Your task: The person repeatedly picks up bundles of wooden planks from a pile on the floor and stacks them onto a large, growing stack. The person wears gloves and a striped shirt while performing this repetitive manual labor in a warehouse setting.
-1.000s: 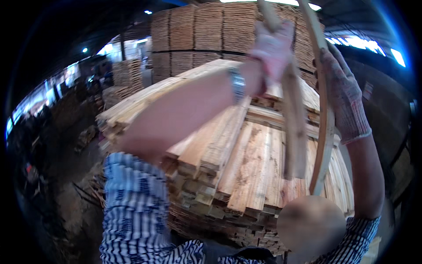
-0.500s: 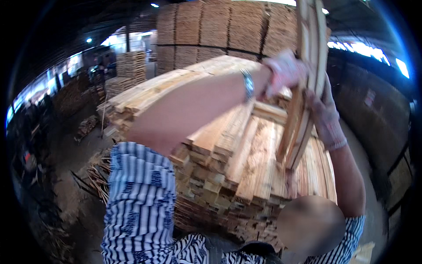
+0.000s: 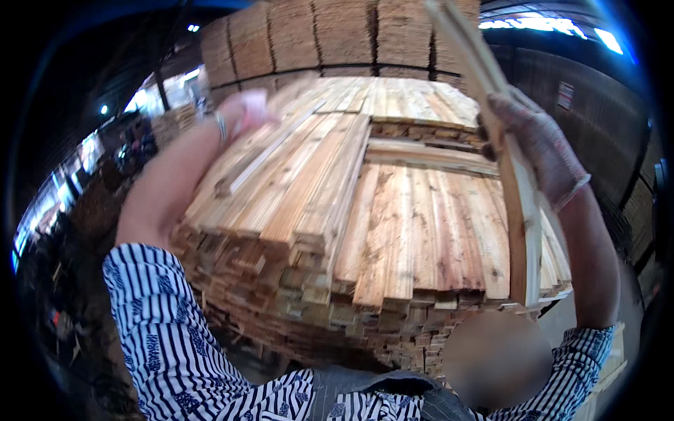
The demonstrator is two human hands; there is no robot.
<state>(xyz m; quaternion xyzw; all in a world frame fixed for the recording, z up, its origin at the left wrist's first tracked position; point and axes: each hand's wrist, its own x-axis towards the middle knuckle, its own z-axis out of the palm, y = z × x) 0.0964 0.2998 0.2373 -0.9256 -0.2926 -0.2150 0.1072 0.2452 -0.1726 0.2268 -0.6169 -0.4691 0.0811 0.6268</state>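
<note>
My right hand [image 3: 544, 144], in a light work glove, is closed around long wooden boards [image 3: 521, 217]. They stand tilted, their lower ends near the front right of the lumber stack and their tops leaning away to the left. How many boards are in the grip I cannot tell. Over the left side of the stack is my left hand [image 3: 249, 114], also gloved and smeared by motion. A blurred pale brown strip shows just beyond its fingers; whether the hand holds it is unclear. Below that hand a narrow board [image 3: 270, 153] lies across the stack's raised left part.
The large lumber stack [image 3: 421, 224] has a lower front right section of boards laid side by side, with crosswise pieces [image 3: 435, 156] behind it. Tall bundles of stacked wood [image 3: 344, 35] rise at the back. A dark wall [image 3: 597, 98] runs along the right.
My left hand has left the upright boards and swung far to the left over the stack. My right hand still grips boards, now fewer and leaning more. The view has turned right.
</note>
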